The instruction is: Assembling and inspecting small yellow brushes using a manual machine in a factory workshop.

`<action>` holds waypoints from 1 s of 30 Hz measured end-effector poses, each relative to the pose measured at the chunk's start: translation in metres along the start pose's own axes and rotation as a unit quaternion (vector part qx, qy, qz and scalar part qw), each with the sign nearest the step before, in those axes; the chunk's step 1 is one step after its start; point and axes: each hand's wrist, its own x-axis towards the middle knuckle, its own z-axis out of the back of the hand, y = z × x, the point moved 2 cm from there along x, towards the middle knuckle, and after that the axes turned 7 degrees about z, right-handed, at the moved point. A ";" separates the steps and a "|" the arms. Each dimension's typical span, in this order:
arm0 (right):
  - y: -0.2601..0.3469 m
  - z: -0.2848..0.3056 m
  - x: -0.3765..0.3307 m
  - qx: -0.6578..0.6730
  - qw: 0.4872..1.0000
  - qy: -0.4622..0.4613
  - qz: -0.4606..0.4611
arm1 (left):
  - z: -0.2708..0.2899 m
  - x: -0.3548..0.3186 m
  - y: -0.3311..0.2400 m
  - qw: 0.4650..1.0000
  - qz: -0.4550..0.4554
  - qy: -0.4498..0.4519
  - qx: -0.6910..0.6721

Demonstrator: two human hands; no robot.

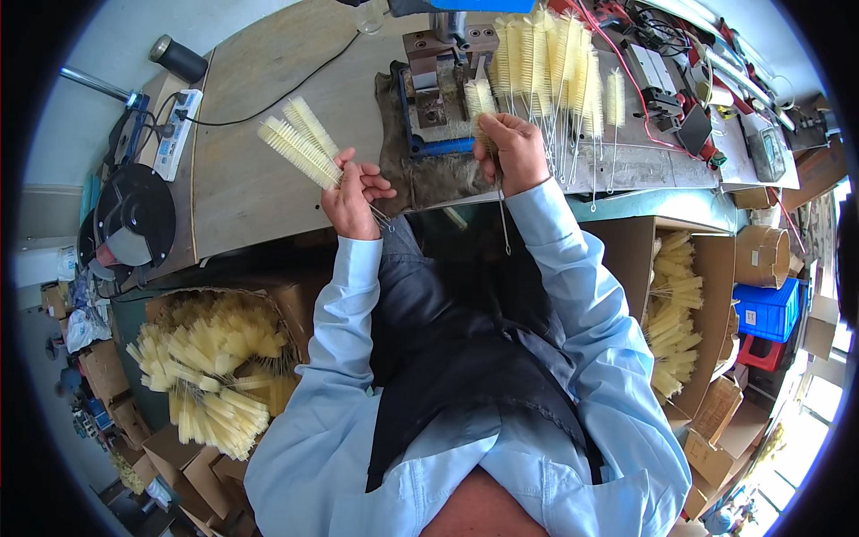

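Observation:
My left hand (pixel 355 195) is closed round two pale yellow bottle brushes (pixel 300 141), their bristle ends pointing up and left over the bench. Between the fingers of my right hand (pixel 514 152) is another bottle brush (pixel 480 106). Its wire handle hangs down past the bench edge and ends in a small loop. This brush stands in front of a small press (pixel 429 106) with a blue base and metal blocks. Just right of it, a row of several bottle brushes (pixel 546 67) lies on the bench, looped handles toward me.
Cardboard boxes of brushes stand below the bench, one at left (pixel 215 358) and one at right (pixel 676 313). A white power strip (pixel 177 134) and black cable lie at the bench's left. Tools and a red wire (pixel 617 54) crowd the far right. A blue crate (pixel 767 309) sits at right.

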 end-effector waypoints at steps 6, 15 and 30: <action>0.001 0.002 0.000 -0.044 0.999 -0.004 0.027 | 0.002 -0.003 -0.004 0.999 0.022 -0.017 0.016; 0.006 -0.004 -0.003 -0.012 1.000 -0.018 -0.020 | 0.001 -0.002 -0.003 0.999 0.022 -0.037 0.015; 0.014 -0.019 -0.014 0.007 0.996 -0.089 -0.030 | 0.003 -0.002 -0.006 1.000 0.008 -0.017 0.006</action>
